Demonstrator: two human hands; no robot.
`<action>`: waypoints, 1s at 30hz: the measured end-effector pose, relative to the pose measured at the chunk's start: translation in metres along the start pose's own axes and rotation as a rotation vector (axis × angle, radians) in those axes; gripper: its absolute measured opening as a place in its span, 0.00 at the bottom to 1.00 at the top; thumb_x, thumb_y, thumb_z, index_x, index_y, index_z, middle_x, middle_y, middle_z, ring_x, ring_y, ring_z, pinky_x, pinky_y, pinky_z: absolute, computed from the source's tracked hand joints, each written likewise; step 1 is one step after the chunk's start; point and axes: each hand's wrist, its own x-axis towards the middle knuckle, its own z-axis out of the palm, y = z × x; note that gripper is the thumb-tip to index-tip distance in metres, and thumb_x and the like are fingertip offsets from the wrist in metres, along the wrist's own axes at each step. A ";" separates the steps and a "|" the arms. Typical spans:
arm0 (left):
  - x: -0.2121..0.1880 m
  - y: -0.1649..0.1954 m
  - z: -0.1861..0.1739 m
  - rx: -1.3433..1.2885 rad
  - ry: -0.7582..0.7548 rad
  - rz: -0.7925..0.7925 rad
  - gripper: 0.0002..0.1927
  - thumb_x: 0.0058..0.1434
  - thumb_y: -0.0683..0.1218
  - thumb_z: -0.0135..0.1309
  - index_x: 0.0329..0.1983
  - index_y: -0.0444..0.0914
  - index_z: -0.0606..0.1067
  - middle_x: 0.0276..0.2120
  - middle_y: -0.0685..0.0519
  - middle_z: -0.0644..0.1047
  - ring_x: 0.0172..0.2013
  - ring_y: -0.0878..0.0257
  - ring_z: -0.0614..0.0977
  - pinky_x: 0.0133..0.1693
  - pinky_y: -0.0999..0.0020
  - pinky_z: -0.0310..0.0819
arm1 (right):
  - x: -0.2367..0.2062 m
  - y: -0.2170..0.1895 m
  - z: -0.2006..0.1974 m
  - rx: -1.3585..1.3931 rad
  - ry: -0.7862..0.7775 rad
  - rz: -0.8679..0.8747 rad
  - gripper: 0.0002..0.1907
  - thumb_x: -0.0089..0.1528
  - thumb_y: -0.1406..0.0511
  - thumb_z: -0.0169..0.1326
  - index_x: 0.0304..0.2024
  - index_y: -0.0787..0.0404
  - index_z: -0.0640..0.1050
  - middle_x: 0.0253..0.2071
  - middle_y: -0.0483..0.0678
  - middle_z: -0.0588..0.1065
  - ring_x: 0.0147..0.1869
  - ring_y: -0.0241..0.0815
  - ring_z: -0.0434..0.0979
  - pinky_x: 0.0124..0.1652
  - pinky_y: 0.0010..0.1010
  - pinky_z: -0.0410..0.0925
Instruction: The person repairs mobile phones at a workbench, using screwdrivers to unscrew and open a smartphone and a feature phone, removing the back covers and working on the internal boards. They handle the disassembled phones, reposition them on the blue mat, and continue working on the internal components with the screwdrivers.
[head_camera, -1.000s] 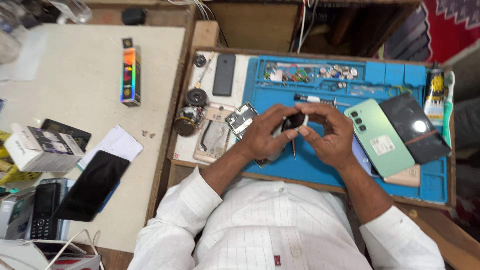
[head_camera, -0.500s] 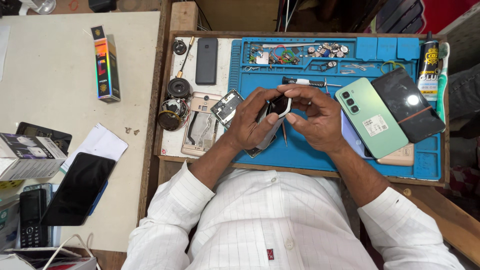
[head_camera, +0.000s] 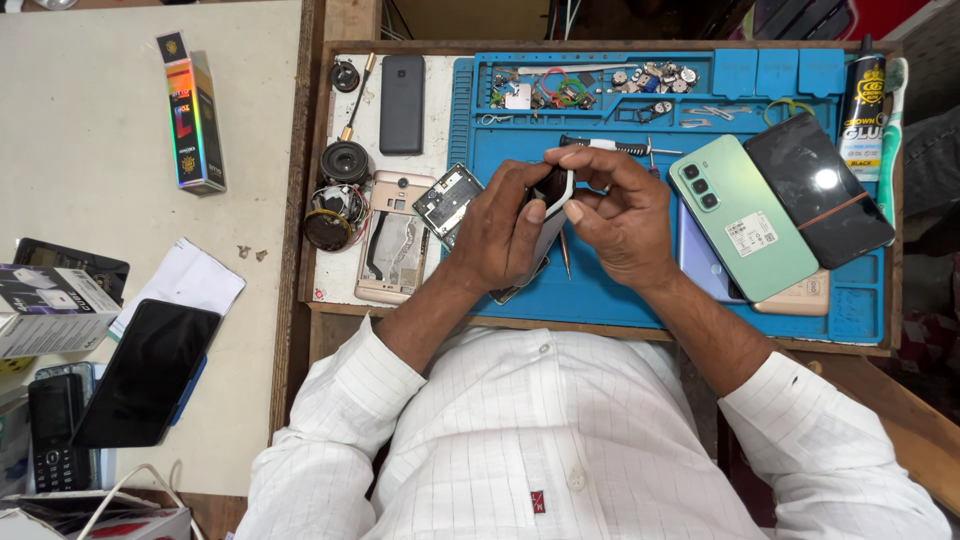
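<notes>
- Left hand (head_camera: 500, 232) wraps around a dark phone with a white edge (head_camera: 553, 195), fingers curled about its lower body, thumb laid up along its side
- Right hand (head_camera: 618, 212) pinches the top of the same phone, fingertips (head_camera: 572, 211) pressed on the white rim
- The phone is held tilted, lifted just above the blue work mat (head_camera: 640, 290), near the mat's left half
- A thin pointed tool (head_camera: 565, 255) shows below the hands, between the two wrists, lying on or just over the mat; which one I cannot tell
- Just left of the left hand lie a bare circuit board (head_camera: 445, 200) and a rose-gold phone frame (head_camera: 395, 240)
- Right of the right hand a green phone (head_camera: 745, 215) lies back-up, overlapping a black phone (head_camera: 820, 190) beside it
- A screwdriver (head_camera: 610, 146) rests on the mat just above the hands
- Small parts sit in the mat's top compartments (head_camera: 590, 85)
- A black glue bottle (head_camera: 862, 115) lies at the mat's right end
- On the pale table (head_camera: 100, 120) to the left: a shiny upright box (head_camera: 190, 110) and a black phone face-down (head_camera: 145, 372)
</notes>
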 end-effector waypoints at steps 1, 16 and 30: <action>0.000 0.000 0.000 -0.002 0.003 -0.009 0.21 0.79 0.54 0.36 0.61 0.33 0.67 0.46 0.42 0.75 0.39 0.52 0.83 0.37 0.61 0.79 | 0.000 0.000 0.001 0.016 0.007 0.013 0.20 0.67 0.70 0.58 0.61 0.66 0.72 0.65 0.55 0.71 0.71 0.45 0.73 0.67 0.39 0.74; 0.001 -0.009 0.002 -0.112 0.027 -0.075 0.21 0.79 0.54 0.34 0.59 0.34 0.69 0.39 0.47 0.73 0.35 0.60 0.78 0.38 0.63 0.72 | 0.004 0.001 0.012 -0.283 -0.030 -0.049 0.31 0.62 0.76 0.61 0.66 0.60 0.67 0.67 0.51 0.68 0.73 0.44 0.72 0.71 0.41 0.73; 0.002 -0.018 -0.002 -0.375 -0.049 -0.165 0.29 0.76 0.63 0.39 0.62 0.35 0.70 0.35 0.54 0.76 0.31 0.70 0.77 0.33 0.73 0.72 | 0.006 -0.002 0.019 -0.553 -0.003 -0.189 0.34 0.60 0.71 0.67 0.66 0.59 0.67 0.63 0.49 0.67 0.64 0.40 0.75 0.62 0.34 0.77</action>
